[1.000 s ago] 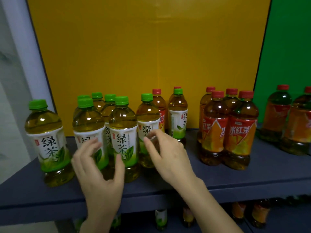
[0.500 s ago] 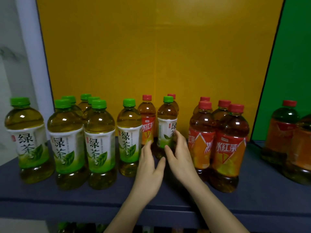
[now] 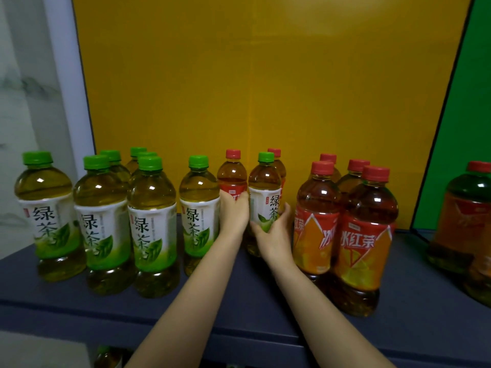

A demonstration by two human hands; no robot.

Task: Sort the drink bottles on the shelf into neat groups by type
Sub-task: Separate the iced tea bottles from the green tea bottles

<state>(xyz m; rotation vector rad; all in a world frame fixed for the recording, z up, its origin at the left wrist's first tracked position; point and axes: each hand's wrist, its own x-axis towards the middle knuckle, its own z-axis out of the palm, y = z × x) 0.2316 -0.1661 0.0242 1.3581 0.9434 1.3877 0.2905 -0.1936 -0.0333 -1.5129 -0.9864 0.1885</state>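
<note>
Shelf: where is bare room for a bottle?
Bare shelf: between the red tea cluster and the far-right bottles, and along the front edge. Crowded: the green tea group, and the middle, where left hand and right hand grip bottles.

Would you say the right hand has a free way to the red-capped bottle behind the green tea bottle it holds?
Probably not: the right hand grips the green tea bottle, which stands squarely in front of the red-capped bottle.
</note>
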